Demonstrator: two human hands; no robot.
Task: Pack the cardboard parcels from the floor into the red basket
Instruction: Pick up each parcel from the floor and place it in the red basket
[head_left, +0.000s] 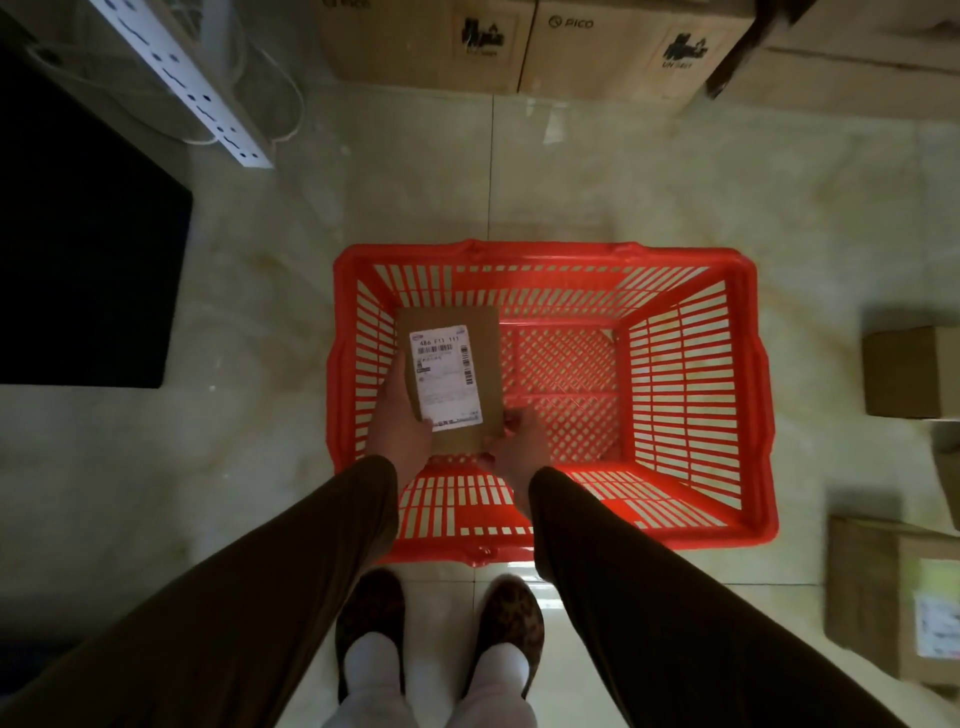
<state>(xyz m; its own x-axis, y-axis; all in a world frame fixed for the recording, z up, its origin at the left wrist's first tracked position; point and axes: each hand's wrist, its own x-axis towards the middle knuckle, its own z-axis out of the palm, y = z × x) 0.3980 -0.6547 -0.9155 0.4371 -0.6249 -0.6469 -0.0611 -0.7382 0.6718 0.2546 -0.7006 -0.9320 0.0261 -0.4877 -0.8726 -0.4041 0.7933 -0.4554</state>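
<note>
A red slatted basket (691, 364) stands on the tiled floor in front of my feet. Over its left half I hold a brown cardboard parcel (485, 343) with a white shipping label facing up. My left hand (402, 426) grips the parcel's left side and near corner. My right hand (519, 447) holds its near right corner. The basket's floor to the right of the parcel is bare. More cardboard parcels lie on the floor at the right: one (909, 371) beside the basket and a labelled one (883, 592) nearer to me.
Large printed cartons (519, 47) line the far wall. A white perforated shelf rail (182, 78) slants at the upper left above a dark mat (88, 260). My feet (441, 623) stand just behind the basket's near rim.
</note>
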